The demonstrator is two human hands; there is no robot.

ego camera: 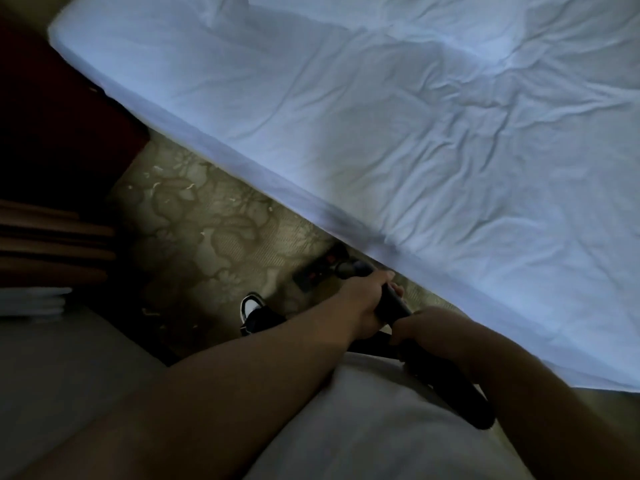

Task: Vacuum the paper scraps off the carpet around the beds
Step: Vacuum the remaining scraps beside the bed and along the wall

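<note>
Both of your hands are wrapped around the black vacuum wand (pixel 398 306), one grip ahead of the other. Your left hand (pixel 363 299) sits further down the tube, fingers curled fully round it, thumb side up, close to where the wand meets a thicker dark joint. Your right hand (pixel 429 327) closes on the wand just behind it, nearer your body, knuckles facing the bed. Behind that hand the black handle end (pixel 467 403) runs back and down across your light shirt (pixel 346 427).

Ahead of your left hand the wand drops to the vacuum head (pixel 322 268), a dark block with small red marks, lying on the carpet right beside the edge of the bed; it is dim there and its outline is hard to read.

The patterned carpet (pixel 214 244), a muted floral design, fills the narrow lane between the bed and the dark wooden furniture (pixel 55 133) on your left. Paper scraps (pixel 162 188) lie scattered as small pale flecks over the far part of that lane, well ahead of the vacuum head, with a few more (pixel 149 311) near your shoe.

Your black-and-white shoe (pixel 251 308) stands on the carpet just left of your left forearm. The bed (pixel 415 133) with its crumpled white sheet takes up the whole right and upper side. Stacked flat boards (pixel 52 244) and some folded white items (pixel 31 301) sit at the left edge.
</note>
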